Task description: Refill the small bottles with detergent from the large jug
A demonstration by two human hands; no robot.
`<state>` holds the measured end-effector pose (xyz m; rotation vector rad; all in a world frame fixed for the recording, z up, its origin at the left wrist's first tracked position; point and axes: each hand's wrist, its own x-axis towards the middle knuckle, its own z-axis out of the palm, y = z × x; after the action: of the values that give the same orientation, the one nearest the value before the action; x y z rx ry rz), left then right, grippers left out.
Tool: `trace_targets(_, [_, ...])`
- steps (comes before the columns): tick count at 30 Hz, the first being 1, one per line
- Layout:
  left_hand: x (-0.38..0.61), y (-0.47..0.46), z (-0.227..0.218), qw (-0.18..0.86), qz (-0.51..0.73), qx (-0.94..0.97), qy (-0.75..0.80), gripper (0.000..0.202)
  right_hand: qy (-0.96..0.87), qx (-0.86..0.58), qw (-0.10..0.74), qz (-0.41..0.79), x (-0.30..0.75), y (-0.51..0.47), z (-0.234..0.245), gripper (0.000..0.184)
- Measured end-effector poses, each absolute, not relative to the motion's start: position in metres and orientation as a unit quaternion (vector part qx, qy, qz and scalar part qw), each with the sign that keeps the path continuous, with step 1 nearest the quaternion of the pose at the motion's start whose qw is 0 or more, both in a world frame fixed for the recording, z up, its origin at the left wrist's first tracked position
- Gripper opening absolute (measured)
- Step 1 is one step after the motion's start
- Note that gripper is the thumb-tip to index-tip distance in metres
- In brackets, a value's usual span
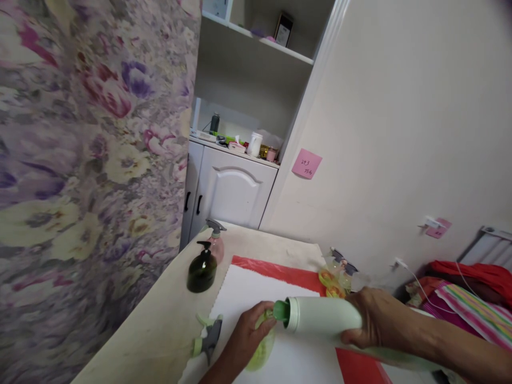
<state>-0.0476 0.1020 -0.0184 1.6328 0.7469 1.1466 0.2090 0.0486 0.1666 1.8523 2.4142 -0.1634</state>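
My right hand is wrapped round a pale green bottle, tipped nearly level with its open mouth to the left. At that mouth is something green; whether it is liquid or a small funnel I cannot tell. My left hand is closed round the neck of a see-through yellow-green bottle, just below the pale bottle's mouth and partly hidden by my fingers. To the left of that hand, a grey and green trigger spray head lies loose on the table.
A dark green pump bottle and a pink spray bottle stand at the table's left. White paper lies over a red sheet. Clear bottles with yellow parts stand by the wall. A floral curtain hangs at left.
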Motion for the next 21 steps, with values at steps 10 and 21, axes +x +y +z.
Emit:
trace_targets(10, [-0.0468, 0.1045, -0.0195, 0.48, 0.471, 0.672, 0.31, 0.025, 0.792, 0.607, 0.048, -0.048, 0.2141, 0.0525, 0.1614, 0.028])
trace_targets(21, [-0.0454, 0.1031, -0.021, 0.489, 0.474, 0.664, 0.309, 0.025, 0.789, 0.61, 0.049, -0.047, 0.2145, 0.0533, 0.1626, 0.03])
